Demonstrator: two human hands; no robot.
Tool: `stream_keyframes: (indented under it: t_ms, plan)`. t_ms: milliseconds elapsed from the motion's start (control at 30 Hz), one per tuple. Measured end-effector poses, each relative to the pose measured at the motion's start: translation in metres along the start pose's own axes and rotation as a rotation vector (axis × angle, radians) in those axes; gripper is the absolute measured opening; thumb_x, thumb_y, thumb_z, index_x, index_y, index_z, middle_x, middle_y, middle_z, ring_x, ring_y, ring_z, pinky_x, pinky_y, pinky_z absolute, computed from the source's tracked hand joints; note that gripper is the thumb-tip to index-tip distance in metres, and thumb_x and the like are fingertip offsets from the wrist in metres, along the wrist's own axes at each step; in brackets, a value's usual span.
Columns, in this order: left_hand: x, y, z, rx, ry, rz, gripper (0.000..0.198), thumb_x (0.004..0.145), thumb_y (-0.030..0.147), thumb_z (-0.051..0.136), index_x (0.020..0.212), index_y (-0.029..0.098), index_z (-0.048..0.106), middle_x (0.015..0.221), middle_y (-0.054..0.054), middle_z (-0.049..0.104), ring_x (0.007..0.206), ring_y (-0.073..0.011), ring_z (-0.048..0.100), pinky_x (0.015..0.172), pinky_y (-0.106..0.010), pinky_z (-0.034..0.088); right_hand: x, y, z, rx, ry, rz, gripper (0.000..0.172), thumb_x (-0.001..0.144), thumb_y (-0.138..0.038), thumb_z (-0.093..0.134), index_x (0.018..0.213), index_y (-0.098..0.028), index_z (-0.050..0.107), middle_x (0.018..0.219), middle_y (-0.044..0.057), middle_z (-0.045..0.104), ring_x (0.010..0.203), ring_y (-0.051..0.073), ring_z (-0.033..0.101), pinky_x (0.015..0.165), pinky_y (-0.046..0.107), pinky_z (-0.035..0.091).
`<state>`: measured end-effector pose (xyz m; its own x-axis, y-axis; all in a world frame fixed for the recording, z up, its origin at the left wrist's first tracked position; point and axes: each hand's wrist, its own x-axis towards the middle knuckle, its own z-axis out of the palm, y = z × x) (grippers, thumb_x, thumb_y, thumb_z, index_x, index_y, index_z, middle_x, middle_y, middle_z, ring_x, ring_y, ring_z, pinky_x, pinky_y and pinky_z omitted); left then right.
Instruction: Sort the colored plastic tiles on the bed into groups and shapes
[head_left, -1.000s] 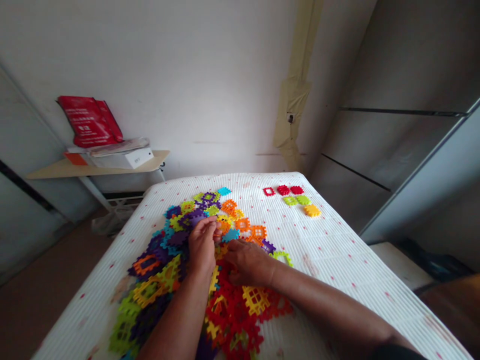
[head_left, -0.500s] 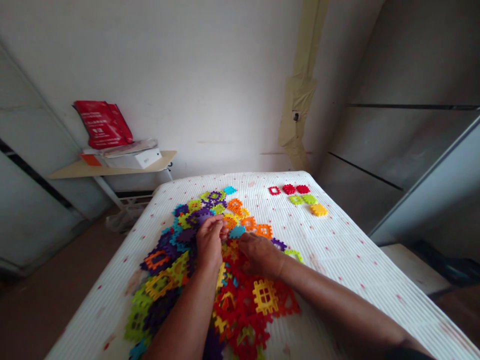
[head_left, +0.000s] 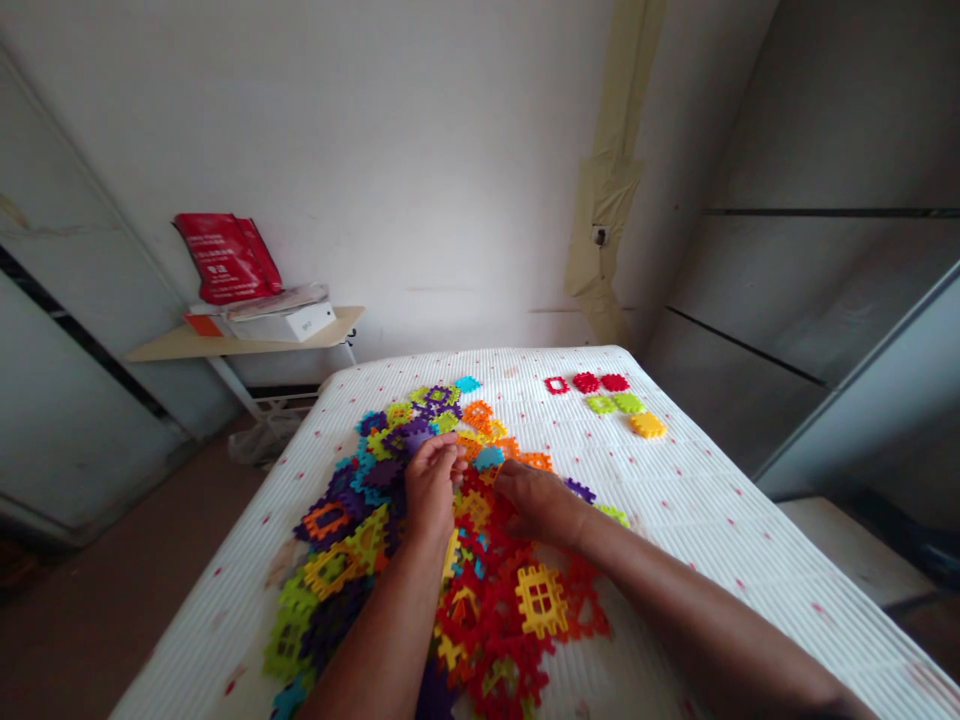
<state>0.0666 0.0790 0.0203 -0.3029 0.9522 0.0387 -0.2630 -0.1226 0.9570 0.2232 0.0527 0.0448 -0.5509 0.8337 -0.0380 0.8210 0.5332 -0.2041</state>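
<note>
A heap of notched plastic building tiles in red, purple, green, yellow, orange and blue spreads under both my hands. My left hand (head_left: 433, 488) is over the middle of the heap, thumb and fingers drawn together; anything between them is too small to make out. Just right of its fingertips lies a light blue tile (head_left: 489, 457). My right hand (head_left: 538, 500) reaches down beside that tile with curled fingers, and their tips are partly hidden. Nearer to me, a yellow window tile (head_left: 541, 600) rests on red tiles (head_left: 499, 610).
Small groups of red tiles (head_left: 586, 382), green tiles (head_left: 628, 402) and yellow tiles (head_left: 648, 425) lie at the far right of the cloth-covered table (head_left: 675, 520). A side table (head_left: 165, 345) at left bears a white box (head_left: 289, 322) and a red bag (head_left: 225, 258).
The whole view has shifted slightly, so things appear a little farther right. Both hands stay close together over the heap, with only small finger movement.
</note>
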Motion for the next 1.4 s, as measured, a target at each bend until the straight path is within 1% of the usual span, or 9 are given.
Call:
stream_keyframes:
  t_ms: [133,300,433,567,667,767,1067,1267,1400]
  plan:
    - [-0.002,0.003,0.001,0.000,-0.007,-0.019,0.029,0.065,0.033,0.065,0.087,0.015,0.062,0.068,-0.001,0.063,0.055,-0.0090,0.054,0.050,-0.019,0.038,0.002,0.008,-0.006,0.137,0.041,0.034,0.019,0.066,-0.015,0.062,0.084,-0.017,0.059,0.086,0.003,0.060,0.071,0.013,0.054,0.059,0.021,0.037]
    - [-0.005,0.007,0.002,0.004,-0.027,-0.037,0.029,0.063,0.032,0.066,0.086,0.015,0.062,0.068,-0.001,0.065,0.055,-0.0093,0.055,0.050,-0.019,0.038,0.002,0.027,-0.013,0.506,0.124,0.042,0.011,0.064,-0.006,0.057,0.064,-0.016,0.054,0.061,-0.005,0.050,0.055,0.006,0.042,0.050,0.018,0.029]
    - [-0.005,0.007,0.003,0.032,-0.053,-0.059,0.029,0.064,0.033,0.066,0.087,0.015,0.063,0.068,-0.001,0.065,0.056,-0.0094,0.055,0.052,-0.019,0.038,0.002,0.035,-0.016,0.668,0.390,-0.034,0.011,0.067,-0.007,0.055,0.070,-0.017,0.052,0.066,-0.005,0.051,0.058,0.007,0.045,0.055,0.018,0.035]
    - [-0.006,0.007,0.005,0.042,-0.090,-0.071,0.030,0.064,0.037,0.068,0.084,0.015,0.065,0.065,0.000,0.063,0.053,-0.0092,0.053,0.049,-0.019,0.037,0.002,0.032,-0.018,0.567,0.623,-0.179,0.013,0.071,-0.006,0.050,0.074,-0.019,0.049,0.080,0.001,0.058,0.074,0.012,0.054,0.067,0.023,0.043]
    - [-0.008,0.008,0.007,0.052,-0.117,-0.067,0.033,0.065,0.044,0.068,0.078,0.014,0.065,0.058,0.001,0.059,0.050,-0.0093,0.051,0.048,-0.021,0.036,0.001,0.031,-0.018,0.461,0.700,-0.271,0.011,0.077,-0.009,0.047,0.077,-0.020,0.049,0.085,0.005,0.059,0.084,0.015,0.057,0.073,0.027,0.045]
    - [-0.010,0.010,0.008,0.074,-0.157,-0.088,0.033,0.062,0.044,0.071,0.073,0.014,0.065,0.051,0.003,0.056,0.047,-0.0089,0.048,0.048,-0.021,0.036,0.001,0.032,-0.016,0.401,0.734,-0.308,0.010,0.082,-0.011,0.044,0.082,-0.021,0.049,0.089,0.006,0.060,0.088,0.015,0.057,0.075,0.028,0.046]
    - [-0.011,0.013,0.007,0.063,-0.258,-0.148,0.026,0.057,0.032,0.073,0.075,0.014,0.065,0.055,0.003,0.057,0.047,-0.0079,0.049,0.047,-0.020,0.035,0.002,0.036,-0.011,0.341,0.765,-0.333,0.011,0.086,-0.012,0.043,0.084,-0.020,0.050,0.093,0.006,0.058,0.091,0.014,0.057,0.076,0.025,0.046]
    - [-0.011,0.014,0.008,0.027,-0.227,-0.133,0.041,0.055,0.029,0.074,0.093,0.015,0.067,0.064,0.003,0.059,0.053,-0.0081,0.051,0.054,-0.021,0.041,0.005,0.040,-0.008,0.323,0.732,-0.249,0.014,0.086,-0.011,0.041,0.086,-0.019,0.053,0.091,0.007,0.059,0.087,0.014,0.057,0.075,0.026,0.047]
    - [-0.009,0.012,0.007,0.019,-0.153,-0.121,0.045,0.055,0.030,0.075,0.096,0.014,0.068,0.067,0.001,0.062,0.055,-0.0081,0.052,0.057,-0.021,0.043,0.006,0.042,-0.006,0.386,0.752,-0.194,0.018,0.085,-0.010,0.042,0.093,-0.019,0.055,0.091,0.006,0.060,0.086,0.015,0.058,0.076,0.028,0.048]
